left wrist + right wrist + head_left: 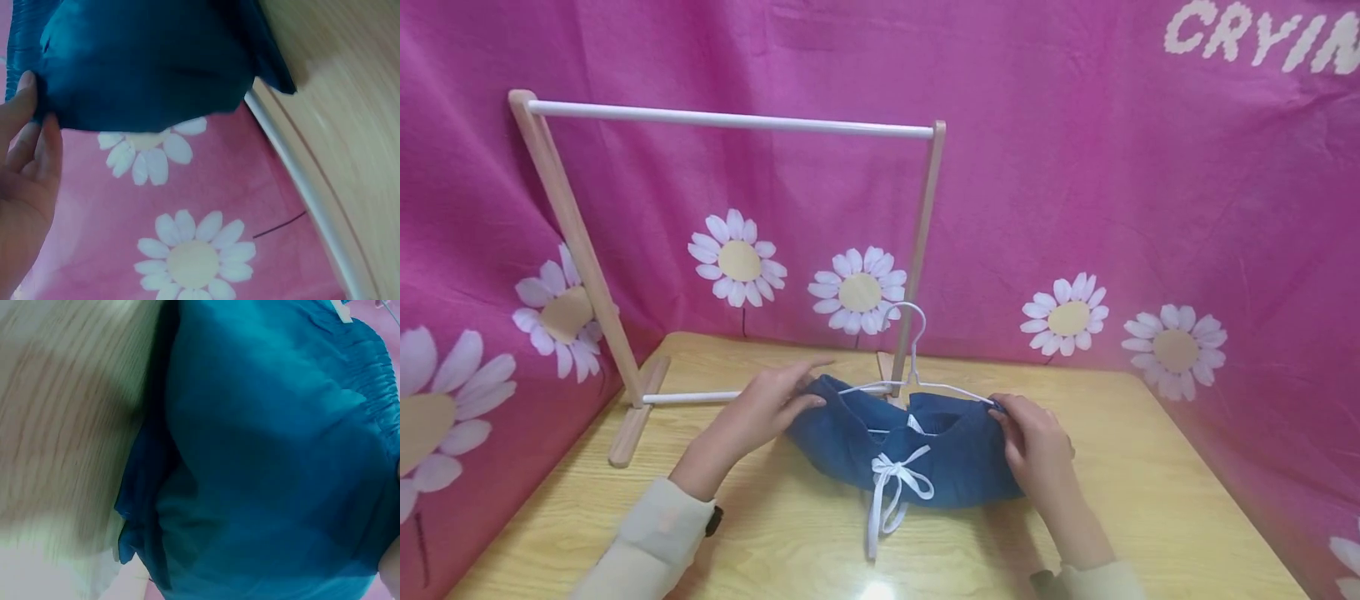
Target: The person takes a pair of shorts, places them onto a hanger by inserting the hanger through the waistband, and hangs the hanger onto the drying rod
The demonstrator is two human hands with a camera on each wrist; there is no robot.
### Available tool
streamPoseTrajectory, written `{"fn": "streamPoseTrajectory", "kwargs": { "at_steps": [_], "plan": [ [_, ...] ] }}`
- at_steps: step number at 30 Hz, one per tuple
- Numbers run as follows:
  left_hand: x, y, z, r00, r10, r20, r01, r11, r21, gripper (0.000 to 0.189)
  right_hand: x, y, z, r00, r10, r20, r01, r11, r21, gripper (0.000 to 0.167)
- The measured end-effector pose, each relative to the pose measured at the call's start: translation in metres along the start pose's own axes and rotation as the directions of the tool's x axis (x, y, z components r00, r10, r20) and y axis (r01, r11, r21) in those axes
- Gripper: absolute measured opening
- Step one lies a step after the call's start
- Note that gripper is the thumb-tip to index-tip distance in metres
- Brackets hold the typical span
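Dark blue drawstring shorts [955,471] are held up over the table, waistband upward, with a white bow [898,479] at the front. A white wire hanger [917,342] sits across the waist opening, its hook pointing up. My left hand [767,404] pinches the left end of the waistband between thumb and fingers; the left wrist view shows this thumb [26,87] on the cloth. At the other end, my right hand [1037,437] grips the waistband by the hanger's right tip. Only a sliver of that hand appears in the right wrist view, beside the gathered waistband [375,387].
Behind and to the left stands a rack with wooden posts [576,250] and a white top bar [730,121]. Its white lower bar [692,398] runs behind my left hand. A pink daisy-print cloth [1037,167] surrounds the wooden table [1150,492] at the back and sides.
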State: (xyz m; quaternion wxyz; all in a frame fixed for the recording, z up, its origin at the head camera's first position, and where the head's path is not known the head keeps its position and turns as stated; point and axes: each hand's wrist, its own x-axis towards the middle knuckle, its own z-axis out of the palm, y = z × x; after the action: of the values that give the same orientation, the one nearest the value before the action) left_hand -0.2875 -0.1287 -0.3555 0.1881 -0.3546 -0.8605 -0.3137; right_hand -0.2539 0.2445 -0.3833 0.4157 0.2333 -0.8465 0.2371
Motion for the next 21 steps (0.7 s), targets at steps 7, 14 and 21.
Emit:
{"fn": "streamPoseTrajectory", "kwargs": {
  "at_steps": [7, 14, 21],
  "plan": [
    [0.0, 0.002, 0.011, 0.997, 0.032, -0.074, -0.031, 0.999, 0.022, 0.025, -0.003, 0.001, -0.001, 0.995, 0.059, -0.078, -0.056, 0.997, 0.045, 0.021],
    [0.001, 0.007, 0.015, 0.989, 0.06, -0.133, -0.054, 0.998, 0.045, 0.026, -0.003, 0.0, -0.004, 0.992, 0.101, -0.074, -0.096, 0.993, 0.068, 0.02],
    [0.003, 0.013, 0.012, 0.97, 0.074, -0.232, -0.059, 0.996, 0.072, 0.031, -0.003, -0.004, -0.003, 0.99, 0.128, -0.062, -0.122, 0.988, 0.091, 0.02]
  ]
}}
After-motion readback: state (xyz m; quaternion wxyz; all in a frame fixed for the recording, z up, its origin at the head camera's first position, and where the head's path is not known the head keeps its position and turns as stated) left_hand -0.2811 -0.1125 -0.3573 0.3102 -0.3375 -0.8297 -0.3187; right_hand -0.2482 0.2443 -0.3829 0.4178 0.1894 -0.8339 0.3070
